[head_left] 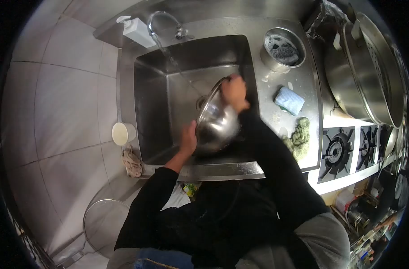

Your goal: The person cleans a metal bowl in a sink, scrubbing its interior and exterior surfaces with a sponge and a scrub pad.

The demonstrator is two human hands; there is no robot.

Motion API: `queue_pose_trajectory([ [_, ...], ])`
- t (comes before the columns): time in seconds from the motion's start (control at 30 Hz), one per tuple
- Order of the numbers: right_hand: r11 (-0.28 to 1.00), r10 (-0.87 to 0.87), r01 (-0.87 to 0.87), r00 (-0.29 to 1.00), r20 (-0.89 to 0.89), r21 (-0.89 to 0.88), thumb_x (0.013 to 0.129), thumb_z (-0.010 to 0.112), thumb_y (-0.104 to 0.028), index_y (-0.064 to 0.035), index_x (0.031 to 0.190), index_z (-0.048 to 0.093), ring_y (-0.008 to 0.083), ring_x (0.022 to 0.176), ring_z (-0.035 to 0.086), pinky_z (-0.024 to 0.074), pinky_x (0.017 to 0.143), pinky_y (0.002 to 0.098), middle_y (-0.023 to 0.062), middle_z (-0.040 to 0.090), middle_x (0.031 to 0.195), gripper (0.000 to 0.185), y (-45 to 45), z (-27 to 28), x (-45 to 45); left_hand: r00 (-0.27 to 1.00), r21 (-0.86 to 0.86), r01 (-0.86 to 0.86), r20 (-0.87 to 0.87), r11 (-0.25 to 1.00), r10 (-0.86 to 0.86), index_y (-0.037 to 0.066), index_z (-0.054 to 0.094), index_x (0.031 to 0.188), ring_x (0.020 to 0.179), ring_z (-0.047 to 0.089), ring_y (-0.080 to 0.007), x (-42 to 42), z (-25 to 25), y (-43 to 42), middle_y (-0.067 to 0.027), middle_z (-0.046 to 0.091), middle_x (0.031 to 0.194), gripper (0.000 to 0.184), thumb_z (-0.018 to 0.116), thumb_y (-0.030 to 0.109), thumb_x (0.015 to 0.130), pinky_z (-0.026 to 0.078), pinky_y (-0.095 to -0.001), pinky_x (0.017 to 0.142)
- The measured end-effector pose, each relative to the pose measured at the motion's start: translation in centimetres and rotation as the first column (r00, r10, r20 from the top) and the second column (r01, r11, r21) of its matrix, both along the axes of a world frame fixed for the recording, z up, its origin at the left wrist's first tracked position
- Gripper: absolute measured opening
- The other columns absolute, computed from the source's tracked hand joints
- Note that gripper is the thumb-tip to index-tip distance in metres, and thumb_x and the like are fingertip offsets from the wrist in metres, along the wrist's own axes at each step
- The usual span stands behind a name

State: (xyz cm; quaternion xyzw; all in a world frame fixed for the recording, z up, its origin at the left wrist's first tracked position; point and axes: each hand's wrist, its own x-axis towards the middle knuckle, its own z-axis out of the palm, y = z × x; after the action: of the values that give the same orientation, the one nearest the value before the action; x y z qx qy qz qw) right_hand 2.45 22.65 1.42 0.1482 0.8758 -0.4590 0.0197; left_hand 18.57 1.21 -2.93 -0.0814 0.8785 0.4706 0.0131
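A shiny metal bowl [219,122] is held tilted on its side above the sink [157,112], its rounded outside toward me. My left hand [188,140] grips the bowl's near rim, thumb pointing up. Over the far rim, my right hand [235,93] is closed on the bowl and slightly smeared by motion. Its fingertips are hidden, so I cannot tell whether a cloth is under them. Water runs from the curved faucet [159,20] into the sink, to the left of the bowl.
On the right counter stand a metal pot [283,49] with suds and a dark scrubber, a blue-white sponge [289,101] and a green cloth [298,139]. A soap bottle [137,31], white cup [124,133] and beige cloth [131,162] line the left. Large pots [354,76] and burners [336,152] lie further right.
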Motion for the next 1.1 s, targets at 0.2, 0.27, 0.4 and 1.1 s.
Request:
queue_pose_trajectory([
  [0.2,1.0,-0.027,0.026,0.999,-0.045,-0.013,0.083,0.061,-0.019,-0.0012,0.096,0.064,0.0462,0.087,0.065,0.0531,0.079,0.0527,0.0259,0.068,0.091,0.022,-3.5,2.4,2.8,0.931,0.248,-0.19,0.353,0.95,0.094,0.0,0.064,0.097,0.095,0.061,-0.0337,-4.0,8.7,1.0,-0.0185,0.066,0.097,0.047,0.034,0.036,0.104,0.043,-0.0425,0.089],
  [0.27,0.987,0.145,-0.148,0.989,-0.038,-0.065,0.085,0.06,-0.019,-0.0032,0.091,0.06,0.0463,0.082,0.065,0.0516,0.076,0.0545,0.026,0.067,0.085,0.017,-7.0,3.3,7.8,0.976,0.097,-0.138,0.186,0.986,0.118,0.0,0.063,0.099,0.096,0.061,-0.0359,-8.5,8.8,2.1,-0.0193,0.066,0.096,0.052,0.034,0.043,0.103,0.045,-0.0427,0.089],
  [0.4,0.949,0.15,-0.172,0.984,-0.1,-0.263,0.087,0.061,-0.018,-0.0007,0.097,0.064,0.0442,0.083,0.066,0.0513,0.075,0.0509,0.0241,0.068,0.085,0.02,-7.5,0.1,9.4,0.922,-0.348,-0.129,0.303,0.929,0.242,0.0,0.061,0.103,0.098,0.062,-0.0334,-9.5,8.8,3.7,-0.018,0.067,0.1,0.049,0.043,0.046,0.1,0.046,-0.0427,0.087],
  [1.1,0.959,-0.049,0.084,0.99,0.134,-0.271,0.094,0.066,-0.018,0.0011,0.104,0.06,0.0105,0.08,0.06,0.0496,0.072,0.0289,0.0082,0.066,0.084,0.022,6.9,3.0,13.4,0.586,-0.093,0.776,0.474,0.624,-0.657,0.004,0.036,0.144,0.127,0.049,-0.0386,-3.9,-7.2,11.1,-0.0254,0.048,0.139,0.079,0.071,0.039,0.081,0.042,-0.0472,0.102],
])
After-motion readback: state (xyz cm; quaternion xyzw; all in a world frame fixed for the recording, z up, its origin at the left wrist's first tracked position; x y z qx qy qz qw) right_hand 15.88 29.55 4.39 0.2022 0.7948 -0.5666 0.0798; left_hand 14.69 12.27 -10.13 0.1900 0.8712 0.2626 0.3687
